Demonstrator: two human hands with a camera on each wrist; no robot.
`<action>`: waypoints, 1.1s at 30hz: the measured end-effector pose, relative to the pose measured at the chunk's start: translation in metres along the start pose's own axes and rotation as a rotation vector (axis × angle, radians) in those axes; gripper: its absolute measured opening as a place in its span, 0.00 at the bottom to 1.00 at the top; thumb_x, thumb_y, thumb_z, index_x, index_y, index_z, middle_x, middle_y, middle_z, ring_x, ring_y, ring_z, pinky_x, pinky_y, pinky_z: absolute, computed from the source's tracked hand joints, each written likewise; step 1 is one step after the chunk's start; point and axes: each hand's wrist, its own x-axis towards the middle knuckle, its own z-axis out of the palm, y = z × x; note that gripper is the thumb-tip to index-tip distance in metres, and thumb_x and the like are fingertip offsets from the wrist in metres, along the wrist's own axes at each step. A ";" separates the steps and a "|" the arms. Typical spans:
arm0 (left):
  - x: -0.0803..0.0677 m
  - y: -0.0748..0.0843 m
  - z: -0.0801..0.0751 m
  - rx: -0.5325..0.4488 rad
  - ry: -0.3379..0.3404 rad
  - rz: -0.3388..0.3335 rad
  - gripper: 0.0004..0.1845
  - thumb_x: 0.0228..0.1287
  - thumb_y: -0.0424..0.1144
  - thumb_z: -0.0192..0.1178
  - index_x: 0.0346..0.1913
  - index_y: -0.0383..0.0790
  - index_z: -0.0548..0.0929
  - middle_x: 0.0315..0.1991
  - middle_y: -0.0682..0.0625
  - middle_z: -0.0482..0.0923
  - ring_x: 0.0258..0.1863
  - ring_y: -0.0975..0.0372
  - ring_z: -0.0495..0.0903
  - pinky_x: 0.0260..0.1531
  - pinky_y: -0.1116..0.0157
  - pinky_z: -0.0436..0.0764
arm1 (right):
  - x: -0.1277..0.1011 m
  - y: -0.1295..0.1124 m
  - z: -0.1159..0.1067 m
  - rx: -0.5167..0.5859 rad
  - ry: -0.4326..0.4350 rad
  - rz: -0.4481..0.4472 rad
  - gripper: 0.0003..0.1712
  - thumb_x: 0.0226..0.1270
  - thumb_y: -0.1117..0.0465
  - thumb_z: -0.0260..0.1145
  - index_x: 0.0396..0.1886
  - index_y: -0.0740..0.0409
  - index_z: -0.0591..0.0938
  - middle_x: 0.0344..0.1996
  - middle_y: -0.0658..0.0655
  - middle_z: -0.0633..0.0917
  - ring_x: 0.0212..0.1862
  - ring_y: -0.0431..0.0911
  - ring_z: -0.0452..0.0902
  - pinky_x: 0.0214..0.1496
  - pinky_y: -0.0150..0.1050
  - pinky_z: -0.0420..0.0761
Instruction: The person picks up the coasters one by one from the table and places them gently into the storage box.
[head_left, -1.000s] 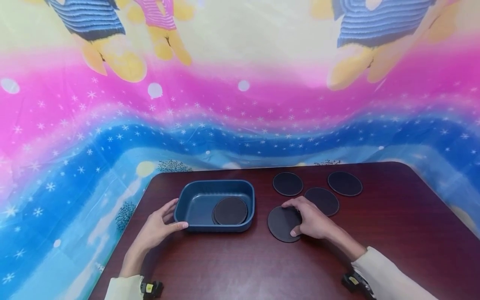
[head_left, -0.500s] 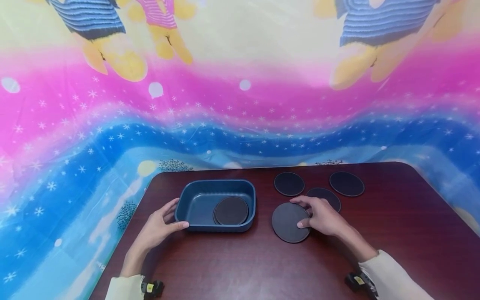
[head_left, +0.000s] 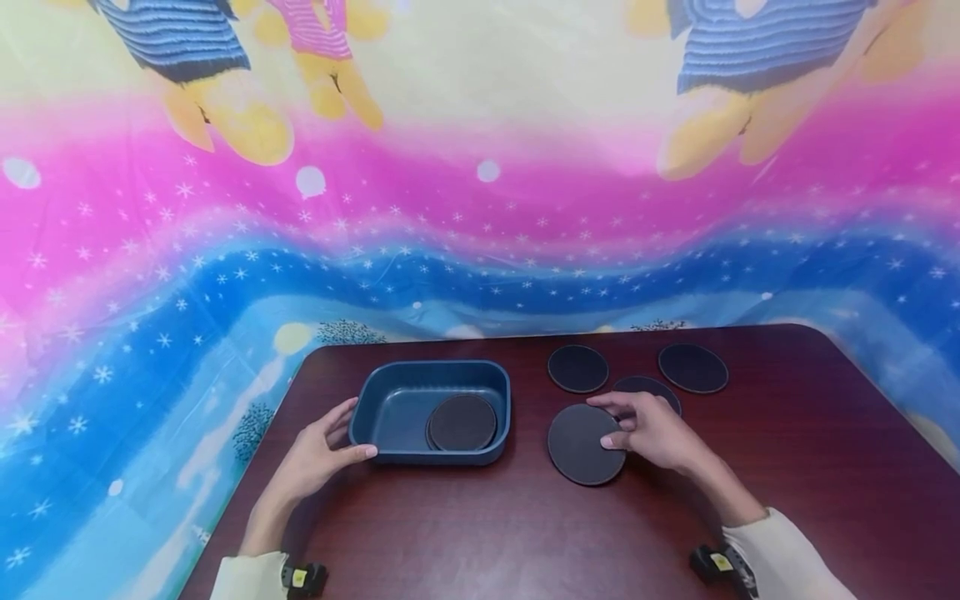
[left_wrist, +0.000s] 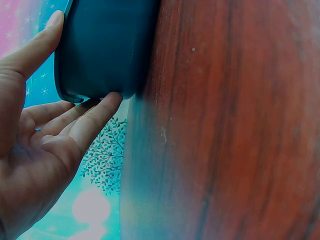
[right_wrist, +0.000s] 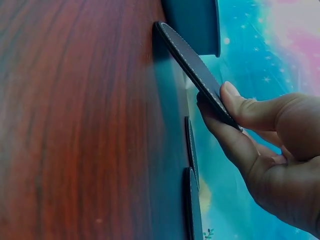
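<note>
Fingers of my left hand (head_left: 318, 450) rest along the left wall of a dark blue rectangular container (head_left: 431, 457), with the thumb at its front rim, holding that corner. Inside the container, at its right end, lie stacked round dark coasters (head_left: 462, 422). My right hand (head_left: 654, 429) pinches another round coaster (head_left: 585, 446) between thumb and fingers at its right edge. In the right wrist view this stitched-edge coaster (right_wrist: 192, 65) is tilted, its hand side raised off the table and its far edge low, close to the tabletop.
Behind the right hand, more coasters lie flat on the dark red wooden table (head_left: 480, 533): one at the back (head_left: 578, 368), one at the back right (head_left: 693, 367) and one partly hidden coaster (head_left: 647, 385) by the fingers. A patterned cloth (head_left: 480, 242) hangs behind the table.
The right hand has tilted up the coaster's near-hand side and shifted slightly right with it. The left hand and the container have stayed in place.
</note>
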 end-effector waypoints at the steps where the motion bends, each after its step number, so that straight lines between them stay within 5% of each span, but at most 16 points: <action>1: 0.000 0.000 0.000 -0.001 -0.001 0.002 0.53 0.67 0.48 0.77 0.86 0.39 0.57 0.80 0.33 0.67 0.77 0.37 0.71 0.65 0.45 0.84 | 0.000 0.001 -0.001 0.028 -0.007 0.008 0.34 0.65 0.69 0.79 0.71 0.57 0.82 0.58 0.68 0.87 0.55 0.57 0.92 0.44 0.39 0.92; 12: -0.001 0.002 0.000 0.002 -0.007 -0.007 0.53 0.67 0.48 0.77 0.87 0.40 0.57 0.81 0.33 0.67 0.77 0.37 0.71 0.65 0.45 0.84 | -0.001 0.003 -0.013 0.246 -0.017 0.071 0.35 0.73 0.67 0.73 0.78 0.63 0.74 0.67 0.76 0.80 0.57 0.56 0.91 0.49 0.44 0.93; 25: 0.000 0.001 -0.002 0.020 -0.010 0.004 0.54 0.68 0.48 0.76 0.87 0.41 0.55 0.82 0.33 0.63 0.79 0.37 0.69 0.67 0.42 0.82 | 0.002 0.004 -0.022 0.366 0.037 0.135 0.39 0.74 0.64 0.73 0.81 0.63 0.70 0.73 0.77 0.74 0.55 0.48 0.89 0.52 0.41 0.91; 29: 0.000 0.000 -0.002 0.015 -0.010 0.000 0.54 0.68 0.48 0.76 0.87 0.42 0.55 0.82 0.33 0.63 0.79 0.37 0.69 0.67 0.43 0.82 | 0.001 0.003 -0.022 0.414 0.051 0.143 0.40 0.75 0.63 0.73 0.82 0.63 0.69 0.77 0.77 0.70 0.67 0.56 0.82 0.53 0.40 0.91; 33: 0.001 0.000 -0.001 0.012 -0.011 0.000 0.53 0.68 0.48 0.76 0.87 0.42 0.55 0.82 0.33 0.64 0.79 0.37 0.69 0.67 0.43 0.82 | -0.001 0.002 -0.023 0.458 0.061 0.146 0.40 0.76 0.63 0.72 0.82 0.63 0.67 0.76 0.76 0.71 0.67 0.56 0.83 0.54 0.40 0.91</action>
